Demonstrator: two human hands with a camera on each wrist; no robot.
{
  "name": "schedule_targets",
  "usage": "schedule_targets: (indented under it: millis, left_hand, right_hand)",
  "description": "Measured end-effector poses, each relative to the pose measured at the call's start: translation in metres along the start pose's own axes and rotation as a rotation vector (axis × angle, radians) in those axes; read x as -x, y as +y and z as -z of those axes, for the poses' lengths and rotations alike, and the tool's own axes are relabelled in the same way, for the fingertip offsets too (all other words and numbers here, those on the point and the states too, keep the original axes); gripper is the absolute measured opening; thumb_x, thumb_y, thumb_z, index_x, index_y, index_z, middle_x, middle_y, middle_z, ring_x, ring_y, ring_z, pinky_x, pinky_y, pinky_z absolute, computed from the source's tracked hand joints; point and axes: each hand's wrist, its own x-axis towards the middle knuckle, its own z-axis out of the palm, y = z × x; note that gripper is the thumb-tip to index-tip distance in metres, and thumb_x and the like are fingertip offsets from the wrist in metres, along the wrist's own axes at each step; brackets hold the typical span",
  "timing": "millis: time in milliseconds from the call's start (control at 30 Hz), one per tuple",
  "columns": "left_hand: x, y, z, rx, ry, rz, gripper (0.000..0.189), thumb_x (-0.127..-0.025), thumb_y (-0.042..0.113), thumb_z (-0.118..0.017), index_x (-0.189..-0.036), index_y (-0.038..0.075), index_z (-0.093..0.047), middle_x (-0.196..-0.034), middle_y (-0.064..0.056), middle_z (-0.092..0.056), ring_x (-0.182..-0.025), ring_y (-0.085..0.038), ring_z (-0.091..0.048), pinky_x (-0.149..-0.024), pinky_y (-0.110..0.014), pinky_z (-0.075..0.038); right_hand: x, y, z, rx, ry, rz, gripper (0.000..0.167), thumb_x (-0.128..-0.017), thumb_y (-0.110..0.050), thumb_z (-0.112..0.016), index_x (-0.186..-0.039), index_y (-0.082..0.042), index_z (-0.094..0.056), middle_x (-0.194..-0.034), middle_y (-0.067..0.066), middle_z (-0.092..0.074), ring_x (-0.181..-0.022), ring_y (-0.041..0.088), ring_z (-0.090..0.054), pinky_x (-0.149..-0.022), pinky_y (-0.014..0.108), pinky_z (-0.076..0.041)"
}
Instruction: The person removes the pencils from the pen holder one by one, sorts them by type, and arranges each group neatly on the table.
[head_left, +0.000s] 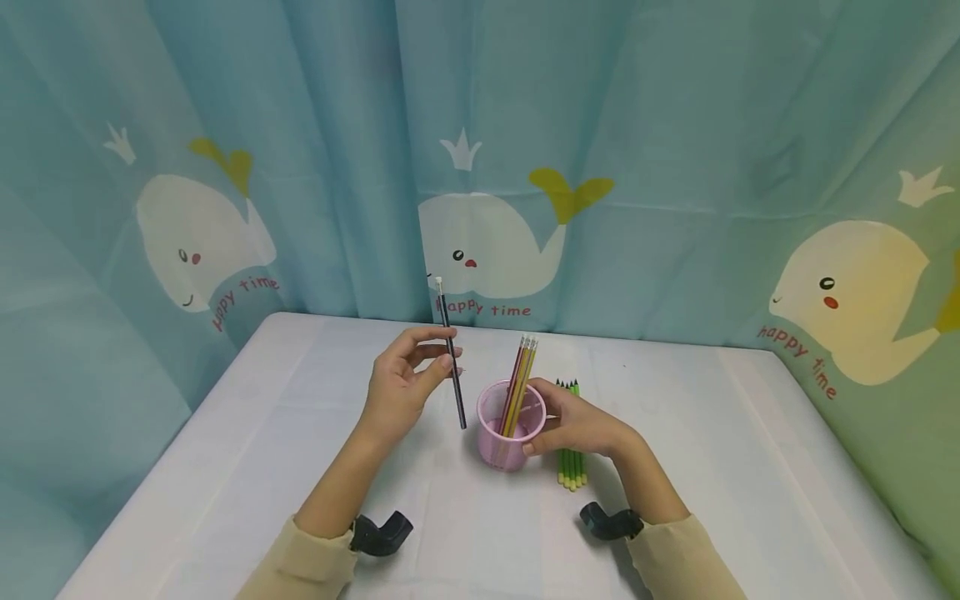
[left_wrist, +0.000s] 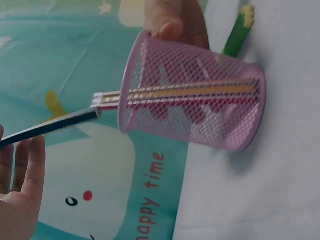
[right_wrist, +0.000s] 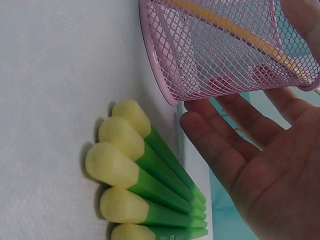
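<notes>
My left hand [head_left: 397, 385] pinches a dark pencil [head_left: 459, 404] between thumb and fingers, holding it nearly upright just left of a pink mesh pencil cup [head_left: 501, 452]. In the left wrist view, the lower end of the dark pencil [left_wrist: 50, 125] is near the cup's rim, beside the tops of the pencils inside. Several yellow and red pencils [head_left: 522, 375] lean in the cup, eraser ends up. My right hand [head_left: 581, 422] grips the cup from its right side, fingers behind the mesh and thumb in front, as the right wrist view shows.
Several green pencils [head_left: 572, 473] with pale yellow ends lie side by side on the white-covered table [head_left: 720, 467], just right of the cup and partly under my right hand. A blue curtain [head_left: 337, 167] with whale prints hangs behind the table's far edge.
</notes>
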Motion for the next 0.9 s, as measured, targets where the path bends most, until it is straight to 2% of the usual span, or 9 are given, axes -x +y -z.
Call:
schedule_targets:
  millis: [200, 467, 700, 900]
  left_hand:
    - [-0.002, 0.002, 0.010, -0.064, -0.002, 0.000, 0.028, -0.095, 0.000, -0.064, -0.122, 0.000, -0.061, -0.125, -0.014, -0.061, -0.108, -0.019, -0.065, -0.092, -0.030, -0.058]
    - [-0.006, 0.003, 0.026, -0.172, 0.028, 0.074, 0.022, -0.095, 0.009, -0.067, -0.116, 0.004, -0.062, -0.120, -0.008, -0.065, -0.100, -0.019, -0.064, -0.083, -0.026, -0.060]
    - [-0.007, 0.003, 0.033, -0.093, 0.044, 0.114, 0.024, -0.094, 0.000, -0.065, -0.111, -0.003, -0.049, -0.121, -0.022, -0.064, -0.098, -0.019, -0.067, -0.083, -0.029, -0.061]
    - [-0.009, 0.005, 0.042, -0.088, 0.046, 0.184, 0.044, -0.095, 0.001, -0.064, -0.132, 0.007, -0.042, -0.123, -0.018, -0.065, -0.098, -0.021, -0.068, -0.083, -0.031, -0.061]
  right_hand:
    - [0.000, -0.001, 0.000, -0.005, -0.008, 0.010, 0.080, -0.079, -0.012, -0.082, -0.147, -0.012, -0.039, -0.139, 0.012, -0.054, -0.126, 0.030, -0.056, -0.103, 0.041, -0.052]
    - [0.000, 0.001, 0.001, 0.000, -0.012, 0.019, 0.080, -0.080, -0.012, -0.082, -0.147, -0.010, -0.039, -0.140, 0.011, -0.053, -0.128, 0.030, -0.054, -0.103, 0.041, -0.052]
    - [0.000, 0.000, 0.001, 0.000, -0.011, 0.019, 0.079, -0.080, -0.013, -0.083, -0.147, -0.012, -0.040, -0.141, 0.011, -0.053, -0.127, 0.030, -0.054, -0.103, 0.041, -0.052]
    - [0.001, 0.001, 0.000, -0.001, -0.008, 0.018, 0.080, -0.080, -0.012, -0.082, -0.147, -0.012, -0.039, -0.141, 0.012, -0.053, -0.126, 0.030, -0.055, -0.103, 0.041, -0.052]
